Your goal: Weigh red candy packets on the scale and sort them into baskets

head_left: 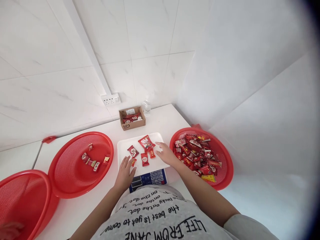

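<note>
Red packets (144, 160) on tray (125, 145) | left grip (125, 172): palm down, spread | right grip (165, 154): angled inward, spread, packet contact unclear

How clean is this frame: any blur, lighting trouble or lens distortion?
Head view: light is bright, with soft shadows; the wall at right looks hazy; a dark curved border cuts the right edge; wide-angle stretch widens the baskets. The left hand, right hand and sweets look fairly clear; another person's hand, lower left, is blurred.
</note>
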The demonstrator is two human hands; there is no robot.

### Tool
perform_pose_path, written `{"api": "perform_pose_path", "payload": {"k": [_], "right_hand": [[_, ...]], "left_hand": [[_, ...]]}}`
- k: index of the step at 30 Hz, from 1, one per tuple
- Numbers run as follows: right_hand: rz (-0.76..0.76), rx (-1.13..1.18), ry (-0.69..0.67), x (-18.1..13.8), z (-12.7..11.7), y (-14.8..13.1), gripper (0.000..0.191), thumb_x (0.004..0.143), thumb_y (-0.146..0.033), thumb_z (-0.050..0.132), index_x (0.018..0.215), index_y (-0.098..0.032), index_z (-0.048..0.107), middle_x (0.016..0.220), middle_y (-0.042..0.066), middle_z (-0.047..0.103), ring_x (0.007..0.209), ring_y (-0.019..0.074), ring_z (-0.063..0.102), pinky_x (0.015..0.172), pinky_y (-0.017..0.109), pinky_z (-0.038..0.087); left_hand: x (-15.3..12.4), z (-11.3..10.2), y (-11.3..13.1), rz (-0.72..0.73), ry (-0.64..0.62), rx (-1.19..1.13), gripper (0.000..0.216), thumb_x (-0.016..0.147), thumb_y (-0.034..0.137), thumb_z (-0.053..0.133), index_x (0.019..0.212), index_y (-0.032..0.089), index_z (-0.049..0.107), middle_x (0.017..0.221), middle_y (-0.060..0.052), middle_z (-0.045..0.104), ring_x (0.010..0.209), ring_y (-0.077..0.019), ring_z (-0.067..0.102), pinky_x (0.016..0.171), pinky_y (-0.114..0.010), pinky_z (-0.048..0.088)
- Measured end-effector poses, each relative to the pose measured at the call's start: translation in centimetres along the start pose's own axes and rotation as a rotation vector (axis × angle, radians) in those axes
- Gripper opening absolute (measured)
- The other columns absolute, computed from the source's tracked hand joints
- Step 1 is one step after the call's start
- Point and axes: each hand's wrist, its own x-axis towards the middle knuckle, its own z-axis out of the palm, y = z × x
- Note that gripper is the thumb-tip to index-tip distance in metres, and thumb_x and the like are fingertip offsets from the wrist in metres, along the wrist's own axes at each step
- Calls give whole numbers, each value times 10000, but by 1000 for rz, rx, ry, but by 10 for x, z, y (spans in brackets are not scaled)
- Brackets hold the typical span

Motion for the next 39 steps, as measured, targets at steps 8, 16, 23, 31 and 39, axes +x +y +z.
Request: {"api": "perform_pose_path", "payload": {"k": [8, 16, 23, 31, 39], "right_hand": [[-197, -377, -243, -15, 41, 6, 523, 766, -201, 559, 1285, -163, 501, 1404, 127, 409, 1342, 270, 274, 1095, 454, 256], [-316, -384, -42, 1, 43, 2, 368, 821, -213, 495, 1175, -175, 590, 1328, 123, 478, 1272, 235, 377, 1067, 422, 305], [-166, -493, -214, 40, 45, -8, 556, 827, -289, 520, 1364, -196, 411, 1476, 118, 304, 1380, 295, 186, 1092, 477, 210], [-267, -432, -300, 22, 50, -5, 499, 803, -284, 553, 1298, -261, 500, 1473, 60, 331, 1384, 283, 184, 1102, 482, 196], [-199, -324, 45, -8, 15, 34, 425, 838, -305, 480, 1236, -177, 553, 1376, 124, 455, 1335, 257, 310, 1092, 483, 265]], "left_hand": [[21, 2, 2, -6, -21, 12, 555, 850, 455, 463, 1328, 178, 411, 1451, -143, 341, 1371, -305, 226, 1074, -507, 282], [38, 16, 2, 54, -117, 15, 680, 796, 511, 534, 1371, 191, 361, 1490, -157, 260, 1397, -310, 126, 1078, -520, 241], [32, 14, 4, 81, -151, 36, 720, 823, 475, 507, 1425, 177, 248, 1507, -151, 227, 1403, -286, 104, 1093, -497, 227], [24, 7, 0, 56, -142, 120, 765, 806, 506, 521, 1436, 186, 228, 1523, -147, 175, 1404, -304, 78, 1096, -532, 173], [64, 7, 23, 152, -141, 181, 688, 841, 560, 429, 1420, 216, 292, 1528, -106, 183, 1406, -303, 54, 1105, -550, 112]]}}
